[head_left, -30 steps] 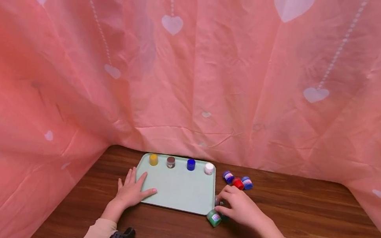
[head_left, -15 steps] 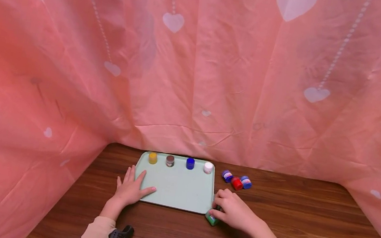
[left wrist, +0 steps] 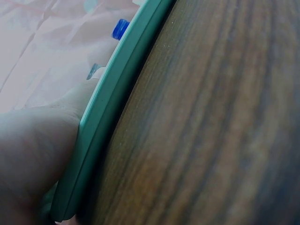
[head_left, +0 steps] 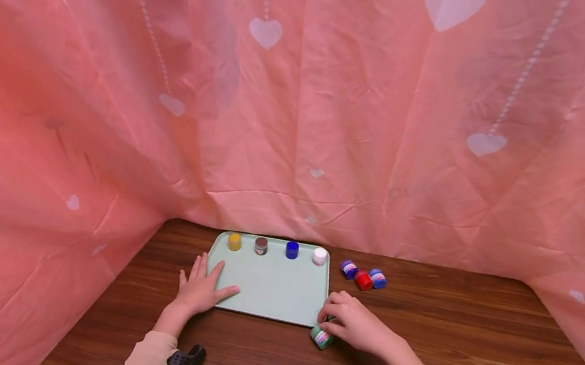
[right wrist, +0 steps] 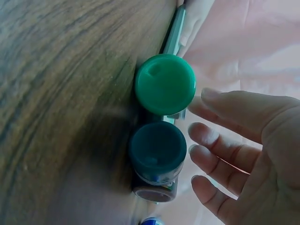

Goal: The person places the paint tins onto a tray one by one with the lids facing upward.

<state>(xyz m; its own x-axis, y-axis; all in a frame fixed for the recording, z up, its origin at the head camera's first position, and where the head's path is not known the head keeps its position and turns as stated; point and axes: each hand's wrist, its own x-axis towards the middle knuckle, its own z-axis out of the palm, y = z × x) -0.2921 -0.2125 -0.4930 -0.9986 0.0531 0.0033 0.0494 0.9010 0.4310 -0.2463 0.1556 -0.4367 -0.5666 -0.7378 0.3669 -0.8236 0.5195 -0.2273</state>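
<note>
My left hand (head_left: 199,291) rests with spread fingers on the left edge of the pale green tray (head_left: 273,293). In the head view my right hand (head_left: 354,323) reaches over a green paint jar (head_left: 320,337) at the tray's front right corner. The right wrist view shows my thumb right at the green lid and loosely bent fingers beside a dark teal-lidded jar (right wrist: 158,147). Behind that lies a brownish-lidded jar (right wrist: 154,193). A yellow jar (head_left: 234,242), a brown jar (head_left: 261,246), a blue jar (head_left: 292,250) and a white jar (head_left: 319,256) line the tray's back edge.
Right of the tray, a red jar (head_left: 364,280) lies between a dark blue jar (head_left: 349,269) and a lighter blue jar (head_left: 377,279). All stand on a dark wood table (head_left: 445,323), with a pink heart-print curtain (head_left: 302,147) behind.
My right hand has moved slightly left and down, toward the tray's front corner. The green jar has shifted a little left and turned. My left hand has stayed in place.
</note>
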